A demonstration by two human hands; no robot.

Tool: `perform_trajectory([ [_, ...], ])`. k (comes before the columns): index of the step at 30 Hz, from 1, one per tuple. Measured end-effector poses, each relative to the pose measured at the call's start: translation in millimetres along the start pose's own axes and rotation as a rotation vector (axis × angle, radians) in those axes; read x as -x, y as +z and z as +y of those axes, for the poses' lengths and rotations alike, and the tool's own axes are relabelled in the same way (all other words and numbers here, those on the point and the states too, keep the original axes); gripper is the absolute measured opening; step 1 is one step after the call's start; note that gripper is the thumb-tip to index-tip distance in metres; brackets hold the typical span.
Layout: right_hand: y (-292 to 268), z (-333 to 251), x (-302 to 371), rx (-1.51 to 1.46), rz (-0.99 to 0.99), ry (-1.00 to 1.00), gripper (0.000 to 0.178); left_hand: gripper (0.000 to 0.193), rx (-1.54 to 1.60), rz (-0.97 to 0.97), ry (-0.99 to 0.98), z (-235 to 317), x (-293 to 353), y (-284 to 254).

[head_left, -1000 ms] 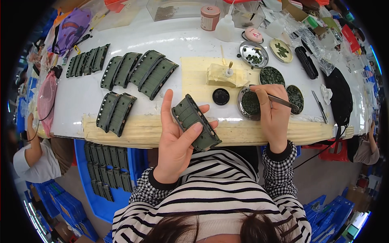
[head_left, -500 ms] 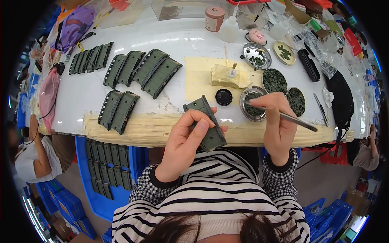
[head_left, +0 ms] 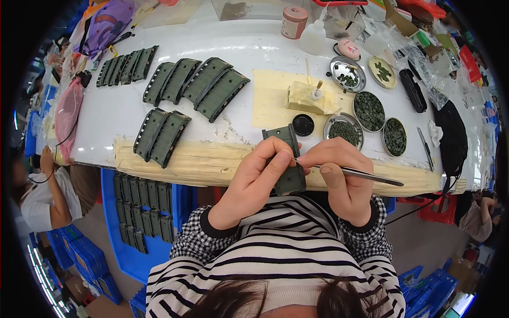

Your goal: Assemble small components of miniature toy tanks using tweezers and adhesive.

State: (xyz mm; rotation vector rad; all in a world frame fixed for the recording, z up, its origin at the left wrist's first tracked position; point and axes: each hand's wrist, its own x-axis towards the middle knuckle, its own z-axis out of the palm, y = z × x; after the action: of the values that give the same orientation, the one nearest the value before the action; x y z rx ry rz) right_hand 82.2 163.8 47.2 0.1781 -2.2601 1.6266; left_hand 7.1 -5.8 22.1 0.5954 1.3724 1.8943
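My left hand (head_left: 254, 180) grips a dark green curved panel piece (head_left: 291, 182) with raised edges, held over the table's front edge. In my right hand (head_left: 342, 177) is a pair of metal tweezers (head_left: 374, 176), its tips against the panel piece close to my left fingertips. Whether the tips pinch anything is too small to tell. Just beyond my hands lie a round tin of small green bits (head_left: 343, 130) and a small black dish (head_left: 303, 125). Two more tins of larger green bits, a near one (head_left: 394, 137) and a far one (head_left: 368, 111), stand to the right.
Several similar green panels (head_left: 217, 90) lie on the table's left side. A blue crate (head_left: 124, 253) below holds more. A taped block (head_left: 312, 97) stands beyond my hands, white squeeze bottle (head_left: 314, 40) behind it. A black case (head_left: 413, 91) and pen-like tool (head_left: 424, 148) lie right.
My right hand has moved left with the tweezers, from above the tin of small green bits to the panel piece. My left hand still holds the panel, and the whole view has shifted slightly.
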Motion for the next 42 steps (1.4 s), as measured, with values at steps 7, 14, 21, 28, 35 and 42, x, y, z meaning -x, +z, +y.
perform_trajectory([
  [7, -3, 1, 1, 0.087, -0.010, -0.129, 0.016, 0.021, 0.226, -0.003, -0.062, -1, 1, 1],
  [14, -3, 3, 4, 0.159, -0.045, -0.195, 0.026, 0.024, 0.310, -0.013, -0.186, -2, 3, -5],
  [21, -2, 5, 4, 0.184, -0.055, -0.229, 0.029, 0.024, 0.418, -0.020, -0.194, 0, 3, -1],
  [28, -1, 0, 3, 0.299, -0.091, -0.328, 0.035, 0.023, 0.454, 0.015, -0.205, -8, 3, -1],
  [35, 3, -2, 0, 0.471, -0.095, -0.497, 0.038, 0.026, 0.456, 0.004, -0.203, -8, 2, -1],
  [42, 2, -1, 4, 0.238, 0.017, -0.321, 0.021, 0.021, 0.458, 0.009, -0.163, -3, 3, 1],
])
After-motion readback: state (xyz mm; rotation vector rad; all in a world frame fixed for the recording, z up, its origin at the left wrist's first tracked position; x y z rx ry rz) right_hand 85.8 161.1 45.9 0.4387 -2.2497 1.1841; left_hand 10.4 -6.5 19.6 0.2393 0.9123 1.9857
